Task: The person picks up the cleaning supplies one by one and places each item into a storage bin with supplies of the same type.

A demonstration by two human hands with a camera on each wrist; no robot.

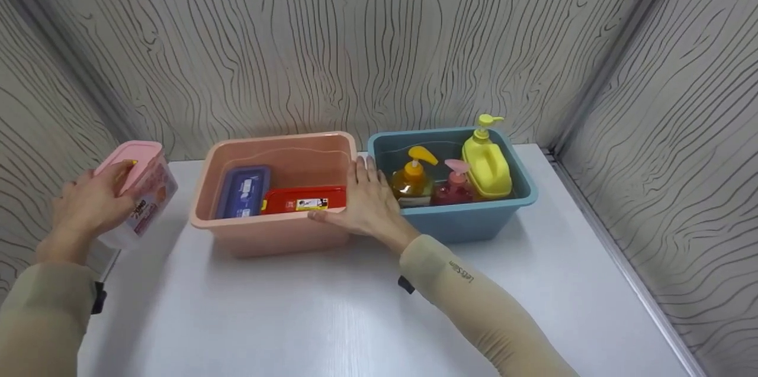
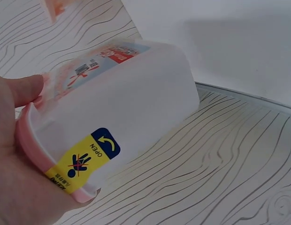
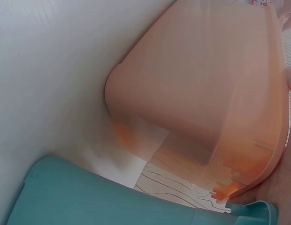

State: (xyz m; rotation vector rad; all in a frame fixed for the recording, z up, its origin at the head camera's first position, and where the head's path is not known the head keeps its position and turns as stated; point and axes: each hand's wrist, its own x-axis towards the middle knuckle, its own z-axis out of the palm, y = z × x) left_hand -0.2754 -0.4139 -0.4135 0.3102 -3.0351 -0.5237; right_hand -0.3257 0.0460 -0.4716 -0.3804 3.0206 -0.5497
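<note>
My left hand (image 1: 95,204) grips a white plastic tub (image 1: 142,199) by its pink lid, held up left of the pink bin. In the left wrist view the tub (image 2: 131,93) is tilted, with a yellow "OPEN" sticker (image 2: 82,164) running over the lid's edge. My right hand (image 1: 370,202) rests on the pink bin's (image 1: 278,236) front right corner, fingers straight, thumb along the front rim. Inside that bin lie a blue-lidded box (image 1: 244,190) and a red-lidded box (image 1: 303,199). The right wrist view shows the pink bin's outer wall (image 3: 192,75) beside the hand.
A blue bin (image 1: 462,222) stands right of the pink one on the white table (image 1: 284,318). It holds an amber pump bottle (image 1: 413,183), a red pump bottle (image 1: 455,190) and a yellow pump jug (image 1: 488,167). Wood-grain panels (image 1: 308,39) enclose the table's back and sides.
</note>
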